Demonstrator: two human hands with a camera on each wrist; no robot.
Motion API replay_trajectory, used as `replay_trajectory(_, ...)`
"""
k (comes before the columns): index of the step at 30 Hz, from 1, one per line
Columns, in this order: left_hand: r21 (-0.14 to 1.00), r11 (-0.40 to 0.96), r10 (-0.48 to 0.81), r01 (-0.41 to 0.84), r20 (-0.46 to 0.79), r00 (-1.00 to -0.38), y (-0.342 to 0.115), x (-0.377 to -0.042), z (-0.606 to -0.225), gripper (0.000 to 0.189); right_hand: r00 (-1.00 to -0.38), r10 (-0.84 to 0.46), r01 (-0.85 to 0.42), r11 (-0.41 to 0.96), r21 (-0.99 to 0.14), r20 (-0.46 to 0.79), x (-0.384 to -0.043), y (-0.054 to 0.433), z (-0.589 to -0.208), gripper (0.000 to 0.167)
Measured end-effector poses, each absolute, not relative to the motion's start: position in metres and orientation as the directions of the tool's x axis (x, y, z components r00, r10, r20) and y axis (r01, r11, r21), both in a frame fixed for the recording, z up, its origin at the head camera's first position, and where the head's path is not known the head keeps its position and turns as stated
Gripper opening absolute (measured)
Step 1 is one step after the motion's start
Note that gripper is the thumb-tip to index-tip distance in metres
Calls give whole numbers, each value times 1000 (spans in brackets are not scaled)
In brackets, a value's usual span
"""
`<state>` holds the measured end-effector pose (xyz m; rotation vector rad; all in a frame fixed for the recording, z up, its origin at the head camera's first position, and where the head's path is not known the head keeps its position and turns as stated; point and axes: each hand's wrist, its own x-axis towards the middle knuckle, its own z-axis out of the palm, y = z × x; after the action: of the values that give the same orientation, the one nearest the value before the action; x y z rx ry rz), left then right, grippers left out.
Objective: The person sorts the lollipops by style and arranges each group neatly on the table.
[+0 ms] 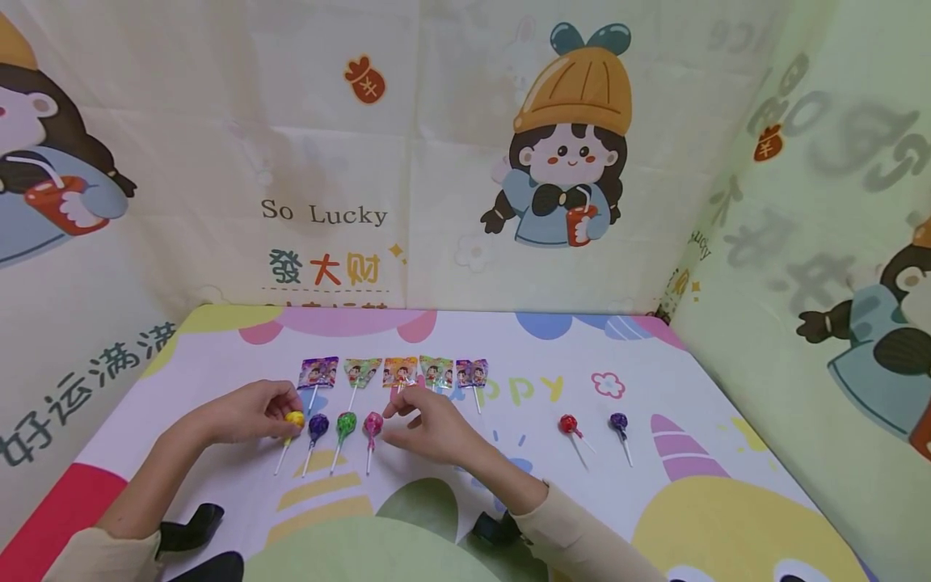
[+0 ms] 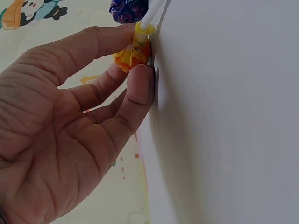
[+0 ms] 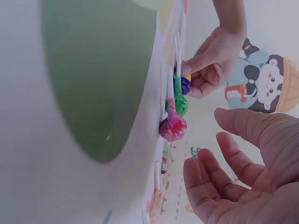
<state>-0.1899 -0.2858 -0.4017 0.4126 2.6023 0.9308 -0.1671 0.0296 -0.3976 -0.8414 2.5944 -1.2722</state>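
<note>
My left hand (image 1: 250, 412) pinches a yellow lollipop (image 1: 294, 418) by its wrapped head, its stick slanting down toward the front. In the left wrist view, thumb and fingertips close around the yellow-orange wrapper (image 2: 133, 53). Right of it, a purple lollipop (image 1: 318, 426), a green lollipop (image 1: 345, 423) and a pink lollipop (image 1: 373, 423) lie in a row, sticks toward me. My right hand (image 1: 436, 432) is just right of the pink one, fingers loosely bent with nothing between them. The right wrist view shows a gap between that hand and the pink lollipop (image 3: 174, 128).
Behind the row lie several flat-wrapped lollipops, among them a purple packet (image 1: 318, 372) and an orange packet (image 1: 400, 371). Farther right are a red lollipop (image 1: 570, 424) and a dark purple lollipop (image 1: 619, 422). The printed tabletop (image 1: 524, 347) meets patterned curtains at the back and sides.
</note>
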Motion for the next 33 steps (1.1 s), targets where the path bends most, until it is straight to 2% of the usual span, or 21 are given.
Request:
replay_trajectory(23, 643, 751, 375, 150, -229, -898, -288, -195, -405, 31, -850, -503, -407, 440, -800, 155, -156, 84, -402, 24)
replay_trajectory(33, 641, 754, 371, 146, -232, -899, -288, -195, -404, 32, -876, -459, -377, 458, -805, 149, -157, 103, -403, 22)
